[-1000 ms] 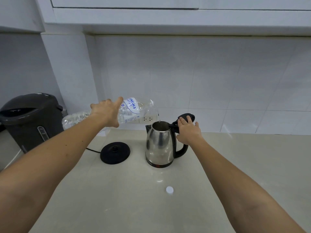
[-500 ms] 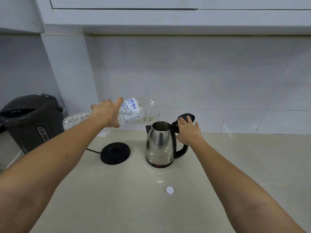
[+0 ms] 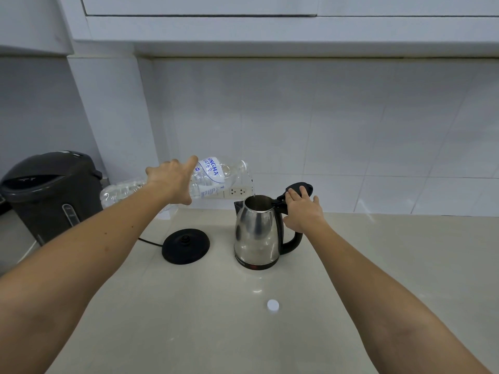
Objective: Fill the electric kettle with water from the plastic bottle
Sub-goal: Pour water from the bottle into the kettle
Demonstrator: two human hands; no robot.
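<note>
A stainless steel electric kettle with a black handle stands on the beige counter, off its base. Its black lid is tipped open, and my right hand rests on the lid and the top of the handle. My left hand grips a clear plastic water bottle around its middle. The bottle lies almost horizontal, its mouth over the kettle's opening, and a thin stream of water runs into the kettle.
The kettle's round black base with its cord sits left of the kettle. A dark hot-water dispenser stands at the far left. The white bottle cap lies on the counter in front. A wall socket sits behind the bottle.
The bottle's neck end has tipped slightly further down over the kettle while water keeps flowing. Both hands stay in place.
</note>
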